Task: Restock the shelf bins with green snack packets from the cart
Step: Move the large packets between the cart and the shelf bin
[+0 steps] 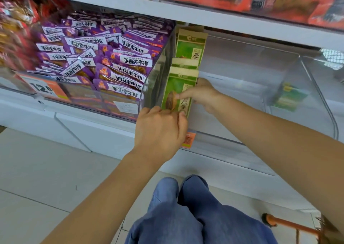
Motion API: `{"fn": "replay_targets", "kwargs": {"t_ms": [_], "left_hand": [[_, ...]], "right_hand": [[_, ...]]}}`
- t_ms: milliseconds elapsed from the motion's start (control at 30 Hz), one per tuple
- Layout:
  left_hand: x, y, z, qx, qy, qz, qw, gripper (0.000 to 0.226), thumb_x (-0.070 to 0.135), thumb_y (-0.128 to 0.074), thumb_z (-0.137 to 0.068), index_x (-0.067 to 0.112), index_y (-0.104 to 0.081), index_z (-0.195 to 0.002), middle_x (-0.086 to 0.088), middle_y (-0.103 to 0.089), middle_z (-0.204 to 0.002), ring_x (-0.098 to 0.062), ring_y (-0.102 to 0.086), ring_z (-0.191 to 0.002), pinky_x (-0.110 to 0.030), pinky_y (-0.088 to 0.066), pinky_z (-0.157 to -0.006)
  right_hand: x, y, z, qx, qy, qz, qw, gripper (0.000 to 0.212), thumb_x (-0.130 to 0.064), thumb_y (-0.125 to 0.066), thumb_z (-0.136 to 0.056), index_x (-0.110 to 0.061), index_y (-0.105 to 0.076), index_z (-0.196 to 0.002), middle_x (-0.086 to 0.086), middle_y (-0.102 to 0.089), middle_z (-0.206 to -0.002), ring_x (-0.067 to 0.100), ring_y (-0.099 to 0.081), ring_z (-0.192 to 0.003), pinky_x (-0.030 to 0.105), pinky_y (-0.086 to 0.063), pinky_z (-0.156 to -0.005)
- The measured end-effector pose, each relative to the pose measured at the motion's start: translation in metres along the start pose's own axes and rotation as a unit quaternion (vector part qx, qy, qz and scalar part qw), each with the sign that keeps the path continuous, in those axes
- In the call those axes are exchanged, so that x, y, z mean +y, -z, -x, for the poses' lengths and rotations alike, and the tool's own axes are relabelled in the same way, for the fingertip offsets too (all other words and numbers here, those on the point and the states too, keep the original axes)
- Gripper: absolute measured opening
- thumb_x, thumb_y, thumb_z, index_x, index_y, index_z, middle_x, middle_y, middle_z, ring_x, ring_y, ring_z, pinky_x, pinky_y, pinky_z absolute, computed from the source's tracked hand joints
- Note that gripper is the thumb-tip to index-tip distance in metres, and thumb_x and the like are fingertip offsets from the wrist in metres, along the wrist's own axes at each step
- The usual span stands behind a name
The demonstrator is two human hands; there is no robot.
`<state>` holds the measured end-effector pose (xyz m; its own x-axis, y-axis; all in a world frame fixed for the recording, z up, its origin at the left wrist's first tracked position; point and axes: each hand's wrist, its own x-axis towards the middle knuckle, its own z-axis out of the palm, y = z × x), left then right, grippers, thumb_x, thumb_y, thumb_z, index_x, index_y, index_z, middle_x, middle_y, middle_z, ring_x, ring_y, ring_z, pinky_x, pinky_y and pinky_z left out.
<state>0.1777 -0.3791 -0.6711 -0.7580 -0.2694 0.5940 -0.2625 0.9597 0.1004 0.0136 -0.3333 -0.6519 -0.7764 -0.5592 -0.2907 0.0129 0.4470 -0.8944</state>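
Both hands hold front green sunflower-seed packet [178, 92] upright in clear bin [242, 79]: left hand [160, 132] pinches bottom edge, right hand [202, 92] grips right side.

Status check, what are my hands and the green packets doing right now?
Both hands, left and right, hold front green packet upright in clear bin. Nothing in the way.

One head-worn wide-angle view looks forward and down, close to the clear shelf bins [242, 72], with the floor [46, 178] below.
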Motion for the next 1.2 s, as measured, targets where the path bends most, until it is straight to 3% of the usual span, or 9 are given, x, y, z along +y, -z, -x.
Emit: {"fn": "replay_targets", "kwargs": {"t_ms": [100, 200, 300, 367, 500, 633, 800, 933, 1200], "left_hand": [[0.001, 0.000, -0.001, 0.015, 0.000, 0.005, 1.000, 0.046, 0.025, -0.037, -0.090, 0.015, -0.053, -0.048, -0.005, -0.055, -0.047, -0.026, -0.049, -0.047, -0.030, -0.027, -0.059], [0.000, -0.001, -0.001, 0.024, -0.005, 0.000, 1.000, 0.044, 0.024, -0.038, -0.089, 0.015, -0.050, -0.048, -0.005, -0.053, -0.046, -0.026, -0.048, -0.047, -0.030, -0.025, -0.059], [0.000, -0.002, 0.000, 0.023, -0.002, 0.000, 1.000, 0.044, 0.024, -0.038, -0.090, 0.016, -0.050, -0.048, -0.004, -0.052, -0.046, -0.026, -0.047, -0.047, -0.030, -0.026, -0.059], [0.000, -0.003, 0.000, 0.021, -0.002, 0.002, 1.000, 0.044, 0.024, -0.037, -0.090, 0.016, -0.049, -0.049, -0.004, -0.051, -0.045, -0.026, -0.046, -0.047, -0.030, -0.025, -0.060], [0.000, -0.003, -0.001, 0.017, -0.003, -0.003, 1.000, 0.044, 0.024, -0.038, -0.090, 0.016, -0.049, -0.049, -0.004, -0.051, -0.045, -0.026, -0.046, -0.047, -0.030, -0.022, -0.061], [0.001, -0.004, -0.001, 0.018, -0.002, 0.002, 1.000, 0.043, 0.024, -0.038, -0.091, 0.017, -0.048, -0.050, -0.004, -0.051, -0.045, -0.026, -0.045, -0.047, -0.030, -0.022, -0.061], [0.000, -0.003, -0.002, 0.015, -0.007, 0.005, 1.000, 0.041, 0.024, -0.038, -0.091, 0.020, -0.044, -0.051, -0.004, -0.051, -0.045, -0.026, -0.045, -0.047, -0.030, -0.024, -0.060], [0.000, -0.004, -0.001, 0.018, -0.010, 0.010, 1.000, 0.038, 0.025, -0.038, -0.091, 0.022, -0.039, -0.052, -0.004, -0.051, -0.045, -0.025, -0.044, -0.047, -0.030, -0.023, -0.060], [0.000, -0.005, -0.001, 0.028, -0.012, 0.012, 0.999, 0.035, 0.025, -0.038, -0.091, 0.023, -0.030, -0.057, -0.002, -0.047, -0.044, -0.025, -0.041, -0.046, -0.030, -0.022, -0.059]], "right_hand": [[-0.005, 0.008, -0.015, 0.092, 0.047, 0.060, 0.993, 0.058, -0.014, -0.085, -0.068, -0.012, -0.054, -0.117, 0.008, -0.063, -0.119, 0.021, -0.061, -0.108, 0.034, -0.049, -0.093], [-0.002, 0.006, -0.022, 0.171, 0.093, 0.141, 0.971, 0.069, -0.030, -0.083, -0.070, -0.015, -0.048, -0.127, 0.011, -0.042, -0.137, 0.022, -0.053, -0.114, 0.024, -0.043, -0.094], [0.003, -0.002, -0.028, 0.213, 0.087, 0.168, 0.959, 0.068, -0.036, -0.077, -0.076, -0.019, -0.045, -0.133, 0.015, -0.017, -0.156, 0.029, -0.029, -0.140, 0.034, -0.038, -0.106], [0.004, -0.008, -0.034, 0.220, 0.096, 0.132, 0.962, 0.063, -0.031, -0.075, -0.079, -0.016, -0.044, -0.132, 0.015, -0.027, -0.154, 0.028, -0.031, -0.140, 0.036, -0.040, -0.104], [-0.001, -0.016, -0.036, 0.246, 0.117, 0.040, 0.961, 0.047, -0.019, -0.067, -0.087, -0.008, -0.040, -0.124, 0.006, -0.060, -0.124, 0.025, -0.058, -0.112, 0.030, -0.044, -0.084], [0.004, -0.016, -0.033, 0.246, 0.180, 0.066, 0.950, 0.053, -0.022, -0.067, -0.088, -0.008, -0.036, -0.129, 0.004, -0.063, -0.120, 0.022, -0.061, -0.108, 0.026, -0.045, -0.079], [0.011, -0.017, -0.040, 0.215, 0.168, 0.058, 0.960, 0.095, -0.026, -0.077, -0.079, -0.013, -0.014, -0.150, -0.001, -0.062, -0.128, 0.016, -0.060, -0.114, 0.031, -0.048, -0.093], [0.017, -0.020, -0.045, 0.195, 0.156, 0.084, 0.965, 0.092, -0.012, -0.082, -0.069, -0.016, -0.027, -0.143, 0.004, -0.057, -0.128, 0.020, -0.057, -0.115, 0.031, -0.049, -0.089], [0.011, -0.027, -0.041, 0.245, 0.161, 0.136, 0.946, 0.070, -0.017, -0.072, -0.082, -0.012, -0.030, -0.137, 0.006, -0.058, -0.127, 0.026, -0.060, -0.110, 0.031, -0.047, -0.080]]}}
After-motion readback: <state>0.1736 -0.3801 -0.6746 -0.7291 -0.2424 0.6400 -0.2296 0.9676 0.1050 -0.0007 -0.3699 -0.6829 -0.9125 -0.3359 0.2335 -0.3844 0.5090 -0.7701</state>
